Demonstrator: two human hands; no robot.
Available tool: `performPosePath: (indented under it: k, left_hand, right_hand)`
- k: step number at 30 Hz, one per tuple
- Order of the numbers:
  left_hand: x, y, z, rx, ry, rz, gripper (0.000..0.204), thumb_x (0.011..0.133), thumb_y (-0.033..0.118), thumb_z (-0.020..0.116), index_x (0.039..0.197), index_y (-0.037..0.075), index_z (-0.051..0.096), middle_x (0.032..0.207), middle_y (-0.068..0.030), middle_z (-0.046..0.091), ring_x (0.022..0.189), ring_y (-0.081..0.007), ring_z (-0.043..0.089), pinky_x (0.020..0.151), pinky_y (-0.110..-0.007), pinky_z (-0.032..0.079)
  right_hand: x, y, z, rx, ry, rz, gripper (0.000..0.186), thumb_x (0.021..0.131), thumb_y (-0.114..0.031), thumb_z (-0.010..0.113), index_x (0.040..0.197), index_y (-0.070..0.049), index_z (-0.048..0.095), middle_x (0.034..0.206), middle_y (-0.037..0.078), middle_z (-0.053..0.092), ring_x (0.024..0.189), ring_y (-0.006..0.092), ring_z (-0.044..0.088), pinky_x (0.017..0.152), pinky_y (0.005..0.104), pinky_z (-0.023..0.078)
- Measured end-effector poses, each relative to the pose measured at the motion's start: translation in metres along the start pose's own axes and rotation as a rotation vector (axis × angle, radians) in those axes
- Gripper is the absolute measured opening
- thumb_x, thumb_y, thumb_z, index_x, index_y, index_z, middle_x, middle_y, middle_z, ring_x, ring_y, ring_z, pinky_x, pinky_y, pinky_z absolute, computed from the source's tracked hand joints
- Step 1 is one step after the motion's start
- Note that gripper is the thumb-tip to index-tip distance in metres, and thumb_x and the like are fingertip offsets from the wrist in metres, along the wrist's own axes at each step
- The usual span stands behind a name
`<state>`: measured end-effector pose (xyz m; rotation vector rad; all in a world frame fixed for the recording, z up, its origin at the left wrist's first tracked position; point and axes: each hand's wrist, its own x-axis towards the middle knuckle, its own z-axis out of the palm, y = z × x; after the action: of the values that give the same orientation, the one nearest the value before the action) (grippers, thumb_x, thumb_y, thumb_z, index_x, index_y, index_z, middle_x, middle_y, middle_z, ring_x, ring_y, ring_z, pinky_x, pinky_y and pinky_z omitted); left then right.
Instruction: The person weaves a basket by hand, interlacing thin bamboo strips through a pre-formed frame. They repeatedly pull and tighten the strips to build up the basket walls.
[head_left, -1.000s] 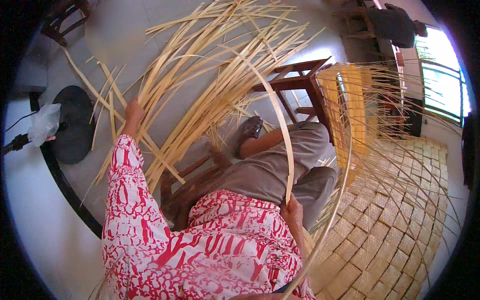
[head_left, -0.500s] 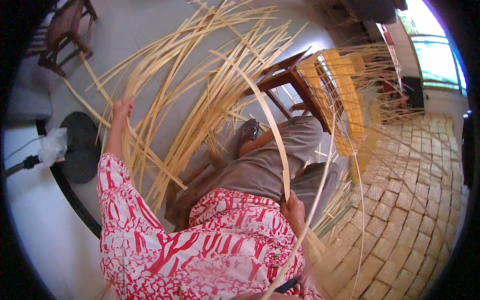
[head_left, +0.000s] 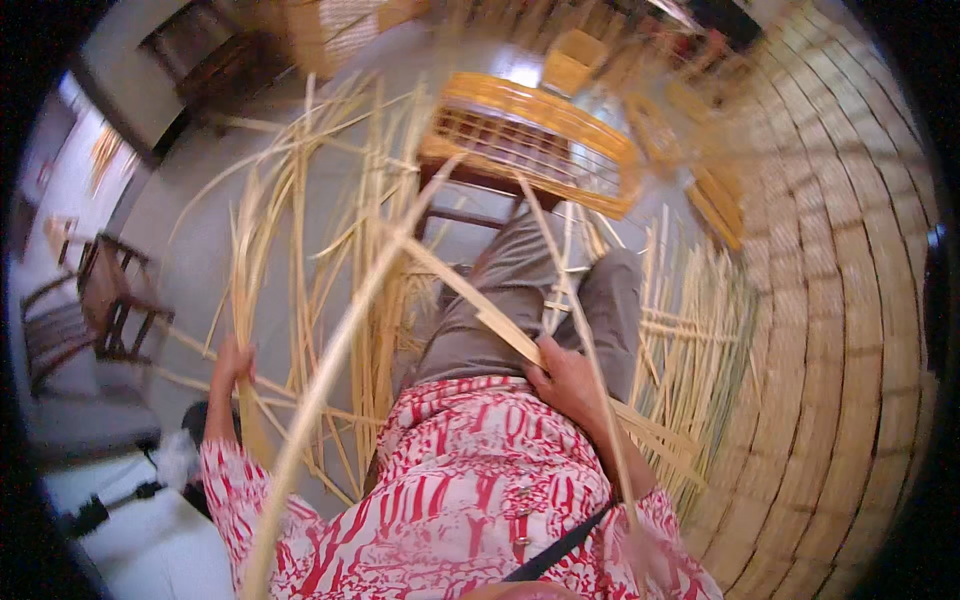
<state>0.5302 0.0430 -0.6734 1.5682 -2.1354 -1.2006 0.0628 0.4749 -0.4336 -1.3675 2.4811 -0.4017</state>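
My left hand (head_left: 232, 365) is stretched out to the left and grips a bunch of long pale bamboo strips (head_left: 300, 280) that fan up across the floor. My right hand (head_left: 565, 385) rests at my lap and is closed on one flat bamboo strip (head_left: 470, 300) that runs up and left from it. My sleeves and shirt are red and white patterned, my trousers grey (head_left: 510, 300). A woven bamboo mat (head_left: 830, 330) spreads to my right, with loose strip ends (head_left: 690, 330) sticking out beside my right leg.
A low wooden stool with a yellow woven basket piece (head_left: 530, 135) stands ahead of my knees. A dark wooden chair (head_left: 95, 305) is at the left. A black round object and white bag (head_left: 180, 455) lie on the grey floor near my left elbow.
The view has swung round to the right and down. My left hand still holds the bunch, now lower left. My right hand keeps its strip, which now lies flatter.
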Motion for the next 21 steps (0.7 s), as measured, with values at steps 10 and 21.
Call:
performPosePath:
  k: [10, 21]
  left_hand:
    - [-0.027, 0.193, -0.090, -1.214, 0.217, 0.484, 0.024, 0.102, 0.033, 0.051, 0.098, 0.012, 0.060, 0.064, 0.0072, 0.043, 0.051, -0.0044, 0.041, 0.045, -0.020, 0.034]
    - [0.061, 0.294, -0.213, -0.841, 0.885, 0.657, 0.028, 0.093, 0.025, 0.068, 0.099, -0.002, 0.062, 0.075, -0.0070, 0.061, 0.059, -0.0142, 0.055, 0.054, -0.027, 0.045]
  right_hand:
    - [0.008, -0.029, -0.028, 0.329, -0.033, -0.239, 0.033, 0.099, -0.035, 0.056, 0.095, -0.002, 0.057, 0.074, 0.015, 0.056, 0.067, 0.0280, 0.051, 0.061, 0.0398, 0.043]
    - [0.057, -0.050, 0.029, 0.222, -0.202, -0.263, 0.022, 0.088, -0.026, 0.063, 0.093, -0.005, 0.067, 0.086, 0.022, 0.067, 0.083, 0.0413, 0.066, 0.072, 0.0500, 0.051]
